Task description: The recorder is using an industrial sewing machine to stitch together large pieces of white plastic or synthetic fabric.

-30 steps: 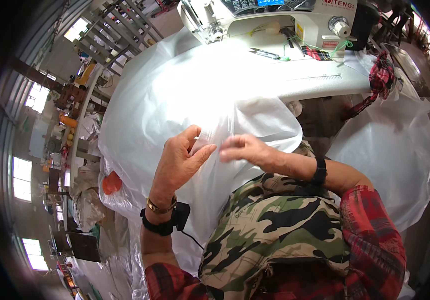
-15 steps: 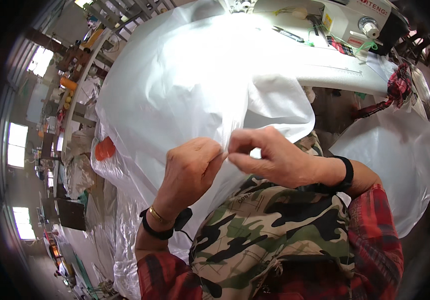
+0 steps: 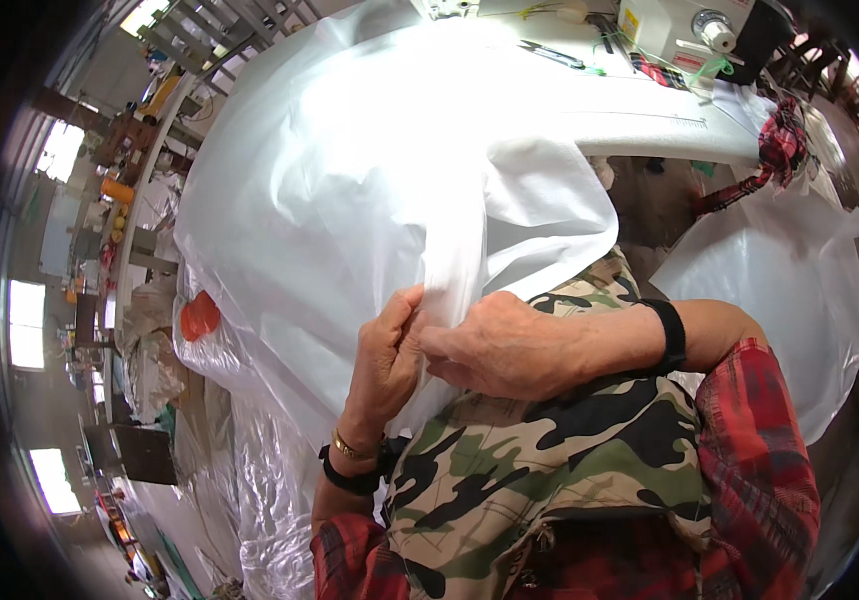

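Note:
A large white translucent plastic sheet [image 3: 290, 230] spreads over the work table and hangs down over my lap. A gathered, folded strip of it runs toward me down the middle. My left hand [image 3: 387, 355] pinches the edge of this strip between thumb and fingers. Right beside it, my right hand [image 3: 505, 345] is closed on the same strip, its knuckles up and its fingertips partly hidden. Both hands touch or nearly touch above the camouflage apron [image 3: 550, 450]. To the right of the strip, a loose flap of the sheet curves outward.
A white sewing machine [image 3: 685, 35] stands at the far right of the table, with small scissors or snips [image 3: 553, 55] near it. Red plaid cloth [image 3: 782, 140] is tied at the table's right end. Another white sheet [image 3: 765, 310] hangs at right. An orange-red patch [image 3: 200, 316] shows at left.
My hands have come closer together, the right moving left toward the left hand and onto the strip. The strip now shows wider and flatter. The whole view has shifted slightly.

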Motion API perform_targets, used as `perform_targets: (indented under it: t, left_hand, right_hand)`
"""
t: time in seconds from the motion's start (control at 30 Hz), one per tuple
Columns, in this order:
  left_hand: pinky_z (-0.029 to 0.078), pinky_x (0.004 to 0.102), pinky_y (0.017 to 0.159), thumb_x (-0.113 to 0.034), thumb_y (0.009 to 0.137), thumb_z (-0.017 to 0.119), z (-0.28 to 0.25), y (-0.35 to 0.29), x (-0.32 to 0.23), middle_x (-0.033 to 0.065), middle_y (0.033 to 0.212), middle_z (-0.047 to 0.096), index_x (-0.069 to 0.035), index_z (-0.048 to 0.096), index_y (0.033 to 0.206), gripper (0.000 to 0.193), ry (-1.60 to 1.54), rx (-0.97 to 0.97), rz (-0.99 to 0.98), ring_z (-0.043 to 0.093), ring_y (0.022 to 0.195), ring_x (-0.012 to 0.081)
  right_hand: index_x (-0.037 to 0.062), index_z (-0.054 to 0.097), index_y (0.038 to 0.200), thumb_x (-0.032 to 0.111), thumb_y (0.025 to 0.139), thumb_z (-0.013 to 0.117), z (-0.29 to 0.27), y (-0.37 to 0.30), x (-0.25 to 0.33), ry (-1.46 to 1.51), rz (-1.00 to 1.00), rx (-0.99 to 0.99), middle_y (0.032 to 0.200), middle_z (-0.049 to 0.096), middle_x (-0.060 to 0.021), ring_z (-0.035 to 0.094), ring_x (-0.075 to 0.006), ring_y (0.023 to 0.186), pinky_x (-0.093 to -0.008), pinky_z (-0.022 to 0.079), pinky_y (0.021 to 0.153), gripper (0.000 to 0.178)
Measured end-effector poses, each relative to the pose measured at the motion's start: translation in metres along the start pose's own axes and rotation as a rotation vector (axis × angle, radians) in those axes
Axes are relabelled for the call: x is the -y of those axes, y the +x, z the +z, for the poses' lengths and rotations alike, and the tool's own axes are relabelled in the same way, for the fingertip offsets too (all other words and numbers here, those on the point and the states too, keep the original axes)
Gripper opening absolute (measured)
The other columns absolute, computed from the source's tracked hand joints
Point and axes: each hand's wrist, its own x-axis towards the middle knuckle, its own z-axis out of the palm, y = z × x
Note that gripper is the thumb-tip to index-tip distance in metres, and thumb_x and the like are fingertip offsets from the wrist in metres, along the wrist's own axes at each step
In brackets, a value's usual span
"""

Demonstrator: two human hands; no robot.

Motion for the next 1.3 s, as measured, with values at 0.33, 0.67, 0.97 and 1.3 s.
perform_targets:
  t: [0.33,0.67,0.97,1.3]
  left_hand:
    - [0.045,0.0216,0.06,-0.024,0.092,0.072,-0.014,0.02,-0.005,0.0029,0.079,0.068,0.004,0.06,0.118,0.04,0.078,-0.011,0.026,0.055,0.069,0.0054]
    - [0.027,0.0219,0.047,-0.014,0.087,0.075,-0.015,0.031,-0.014,-0.0036,0.061,0.051,0.001,0.06,0.1,0.024,0.079,-0.073,0.05,0.036,0.055,0.0003]
    - [0.026,0.0238,0.048,-0.014,0.095,0.064,-0.017,0.034,-0.02,-0.0052,0.06,0.04,0.003,0.062,0.092,0.017,0.012,-0.022,-0.007,0.032,0.057,0.002]
    - [0.034,0.0223,0.055,-0.01,0.099,0.058,-0.024,0.032,-0.028,-0.0041,0.071,0.054,0.005,0.065,0.095,0.017,0.117,-0.152,-0.015,0.041,0.066,0.0034]
  right_hand:
    - [-0.0018,0.052,0.101,0.009,0.075,0.063,0.004,0.005,-0.004,-0.204,-0.102,0.156,0.061,0.06,-0.0152,0.064,-0.0352,0.059,-0.045,0.048,0.054,0.03]
    - [0.0068,0.054,0.092,0.015,0.079,0.062,0.022,0.009,-0.01,-0.406,-0.355,-0.138,0.048,0.051,0.0007,0.06,-0.0222,0.046,-0.0371,0.043,0.048,0.017]
    - [0.0076,0.06,0.089,0.019,0.072,0.063,0.02,0.018,-0.015,-0.54,-0.491,-0.322,0.062,0.052,0.0026,0.057,-0.015,0.063,-0.0307,0.041,0.057,0.021]
    - [-0.0023,0.057,0.113,0.007,0.081,0.07,0.004,0.007,-0.048,-0.039,-0.033,-0.76,0.108,0.061,-0.0183,0.061,-0.0345,0.095,-0.0398,0.05,0.082,0.036]
